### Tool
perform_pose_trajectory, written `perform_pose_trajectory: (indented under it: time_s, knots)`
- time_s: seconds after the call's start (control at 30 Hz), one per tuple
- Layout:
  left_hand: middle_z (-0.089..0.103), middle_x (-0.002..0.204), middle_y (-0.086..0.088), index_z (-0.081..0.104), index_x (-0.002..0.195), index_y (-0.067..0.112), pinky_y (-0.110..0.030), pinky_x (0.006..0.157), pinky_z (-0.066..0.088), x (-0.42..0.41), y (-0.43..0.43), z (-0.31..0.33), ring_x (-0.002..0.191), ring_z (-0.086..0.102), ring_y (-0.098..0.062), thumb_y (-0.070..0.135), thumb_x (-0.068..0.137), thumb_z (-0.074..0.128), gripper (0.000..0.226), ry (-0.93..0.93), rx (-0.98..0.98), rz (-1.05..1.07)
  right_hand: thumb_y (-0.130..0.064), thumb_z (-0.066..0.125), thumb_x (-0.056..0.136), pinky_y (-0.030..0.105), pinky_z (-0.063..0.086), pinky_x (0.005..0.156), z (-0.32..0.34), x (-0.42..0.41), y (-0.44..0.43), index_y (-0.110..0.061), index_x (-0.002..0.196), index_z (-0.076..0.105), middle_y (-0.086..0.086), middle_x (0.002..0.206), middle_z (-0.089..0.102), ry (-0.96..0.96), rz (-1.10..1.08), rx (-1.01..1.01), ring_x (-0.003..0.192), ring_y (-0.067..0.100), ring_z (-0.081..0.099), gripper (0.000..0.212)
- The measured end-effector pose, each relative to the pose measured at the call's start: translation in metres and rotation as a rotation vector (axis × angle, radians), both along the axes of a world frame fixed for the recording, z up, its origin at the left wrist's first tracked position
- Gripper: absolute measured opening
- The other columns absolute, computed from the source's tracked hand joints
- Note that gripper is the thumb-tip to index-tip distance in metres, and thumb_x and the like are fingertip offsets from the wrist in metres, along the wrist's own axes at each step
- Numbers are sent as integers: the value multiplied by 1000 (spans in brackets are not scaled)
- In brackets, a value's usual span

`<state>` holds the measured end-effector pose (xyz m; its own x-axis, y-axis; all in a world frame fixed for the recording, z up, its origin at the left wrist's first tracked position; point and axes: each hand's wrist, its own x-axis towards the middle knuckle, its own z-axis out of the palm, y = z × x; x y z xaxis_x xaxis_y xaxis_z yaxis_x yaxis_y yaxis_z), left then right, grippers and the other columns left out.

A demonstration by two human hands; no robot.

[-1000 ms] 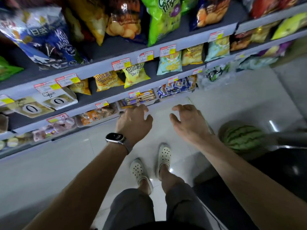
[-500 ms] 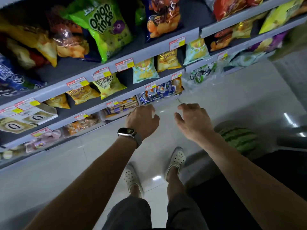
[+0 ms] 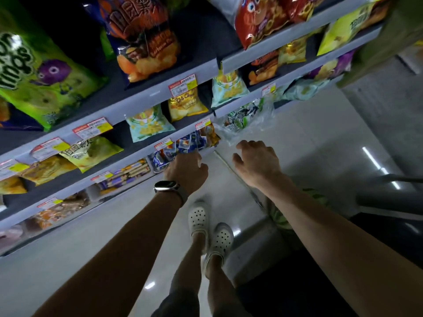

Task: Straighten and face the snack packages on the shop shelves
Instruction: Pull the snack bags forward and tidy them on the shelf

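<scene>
Shop shelves (image 3: 142,104) hold snack bags in rows. On the low shelf a tub of blue-and-white packets (image 3: 186,144) sits at the front edge. My left hand (image 3: 186,171), with a watch on its wrist, reaches up against these packets; its fingers are hidden behind the knuckles. My right hand (image 3: 257,161) hovers to the right, fingers loosely curled, holding nothing, just below a clear bag of green-wrapped sweets (image 3: 242,117) that hangs over the shelf edge. Teal bags (image 3: 148,125) and a yellow bag (image 3: 186,106) stand one shelf higher.
A green onion rings bag (image 3: 41,72), an orange chip bag (image 3: 146,44) and a red bag (image 3: 258,21) lie on the top shelf. Purple wafer boxes (image 3: 126,177) sit left of the packets. A watermelon (image 3: 281,221) and a dark counter (image 3: 389,227) stand behind my right arm.
I have stepped right along the shelves and the view has tilted up. My left hand has moved forward to the blue-and-white packets; my right hand has advanced towards the clear sweet bag.
</scene>
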<state>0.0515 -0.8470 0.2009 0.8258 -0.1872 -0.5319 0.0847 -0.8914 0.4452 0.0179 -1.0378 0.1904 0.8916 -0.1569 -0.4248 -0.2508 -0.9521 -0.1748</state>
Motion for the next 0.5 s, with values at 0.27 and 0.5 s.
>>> perform_pose_trajectory:
  time_s: [0.27, 0.5]
  knots:
    - [68, 125, -20, 64, 132, 13, -50, 86, 57, 71, -5, -75, 112, 65, -45, 37, 89, 56, 50, -106, -76, 59, -29, 54, 101, 45, 49, 98, -64, 71, -21, -15, 137, 57, 14, 127, 67, -100, -52, 96, 117, 35, 59, 40]
    - [53, 139, -23, 42, 152, 7, -41, 82, 48, 109, 5, -134, 110, 58, -39, 16, 93, 70, 66, -197, -199, 228, -23, 61, 98, 40, 43, 111, -117, 121, -36, -8, 143, 52, 15, 144, 57, -199, -225, 258, 132, 33, 53, 49]
